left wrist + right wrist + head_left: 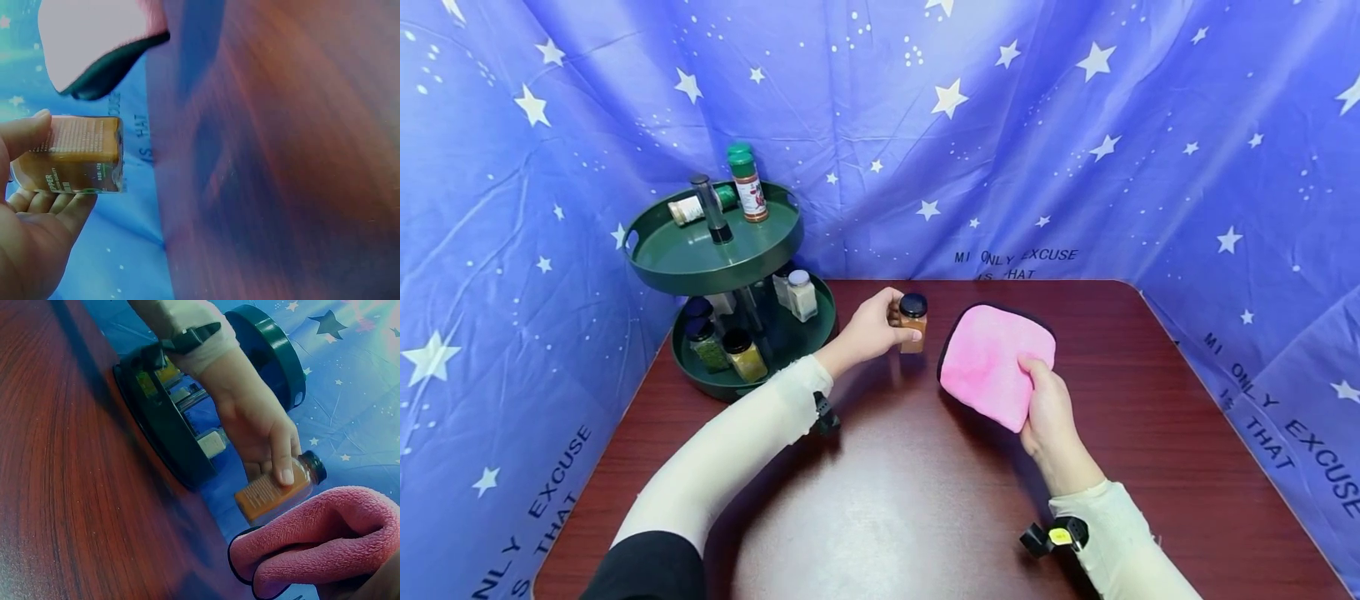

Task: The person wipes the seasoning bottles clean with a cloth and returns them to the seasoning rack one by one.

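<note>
My left hand (874,325) grips a spice jar (913,332) of orange-brown powder, fingers and thumb round its sides. Black-lidded and upright, the jar is held above the table. Print on its label shows in the left wrist view, where the jar (75,153) lies sideways across the picture. In my right hand (1051,412) is a pink cloth (992,358) with dark edging, the thumb on top. The right wrist view shows the cloth (325,544) folded over, close to the jar (275,490). A small gap separates jar and cloth in the head view.
A green two-tier rack (715,271) stands at the left of the brown table (880,500). Its upper tray carries a green-capped shaker (748,190) and a bottle lying down (688,210). Several jars, including a yellow one (744,357), stand on the lower tray. A starry blue curtain (880,125) hangs behind.
</note>
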